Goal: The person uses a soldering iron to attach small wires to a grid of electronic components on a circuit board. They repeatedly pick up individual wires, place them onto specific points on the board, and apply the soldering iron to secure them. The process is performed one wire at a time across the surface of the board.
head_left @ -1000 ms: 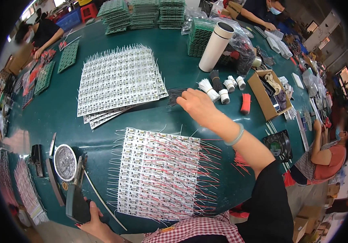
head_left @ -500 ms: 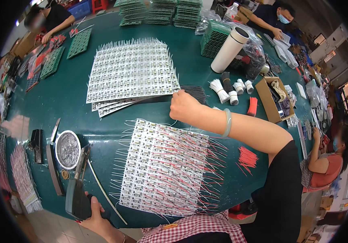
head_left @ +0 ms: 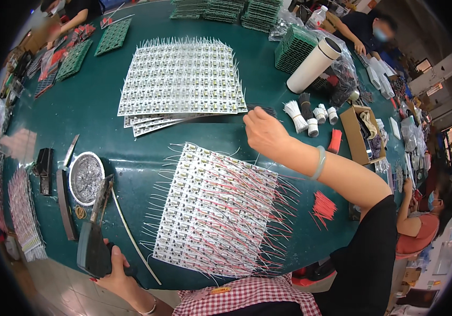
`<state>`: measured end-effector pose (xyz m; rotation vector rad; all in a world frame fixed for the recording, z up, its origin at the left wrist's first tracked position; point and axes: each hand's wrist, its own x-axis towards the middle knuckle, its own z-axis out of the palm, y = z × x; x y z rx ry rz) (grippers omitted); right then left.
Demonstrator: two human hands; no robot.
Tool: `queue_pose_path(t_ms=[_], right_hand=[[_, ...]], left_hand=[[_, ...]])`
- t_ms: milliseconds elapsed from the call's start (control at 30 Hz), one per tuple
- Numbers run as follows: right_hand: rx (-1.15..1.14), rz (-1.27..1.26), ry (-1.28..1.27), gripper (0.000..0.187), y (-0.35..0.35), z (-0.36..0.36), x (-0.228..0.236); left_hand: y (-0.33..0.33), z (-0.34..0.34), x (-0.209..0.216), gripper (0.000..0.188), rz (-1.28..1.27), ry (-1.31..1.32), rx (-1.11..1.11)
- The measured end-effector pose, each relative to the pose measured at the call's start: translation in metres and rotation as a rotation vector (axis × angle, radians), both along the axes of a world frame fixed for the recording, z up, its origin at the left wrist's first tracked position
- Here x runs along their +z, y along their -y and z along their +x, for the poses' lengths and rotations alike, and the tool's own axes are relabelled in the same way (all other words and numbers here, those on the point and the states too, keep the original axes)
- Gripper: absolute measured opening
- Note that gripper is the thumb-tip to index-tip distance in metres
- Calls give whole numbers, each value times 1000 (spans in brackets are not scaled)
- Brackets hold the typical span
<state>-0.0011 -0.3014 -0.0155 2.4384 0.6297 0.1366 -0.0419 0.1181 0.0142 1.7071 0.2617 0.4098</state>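
Black wires [head_left: 269,110] partly hidden

Compared with half a second ago, the right hand [head_left: 265,131] is carried farther right, in front of the black wires [head_left: 268,110]. The red wires [head_left: 323,209], partly covered by the forearm [head_left: 344,179] a second ago, are now fully exposed.

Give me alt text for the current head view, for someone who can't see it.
A person's left hand holds a dark, gun-shaped tool near a round bowl, while their curled right hand is beside thin black wires. On the green table lies a white circuit board bristling with red and white wires, with stacked white boards farther back.
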Motion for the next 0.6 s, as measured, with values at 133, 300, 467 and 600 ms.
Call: queue_pose_path(t_ms=[133,300,467,600], right_hand=[[-126,121,132,13,13,-10,-6],[-161,192,186,13,17,-19,-15],[-182,118,50,14,19,-20,-15],[-122,-131,-10,14,19,-20,-20]], left_hand=[[0,1,-1,35,2,-6,-3],[-3,3,-6,35,11,-7,-19],[1,1,-2,37,2,-6,-28],[-1,2,-2,37,-2,0,-30]])
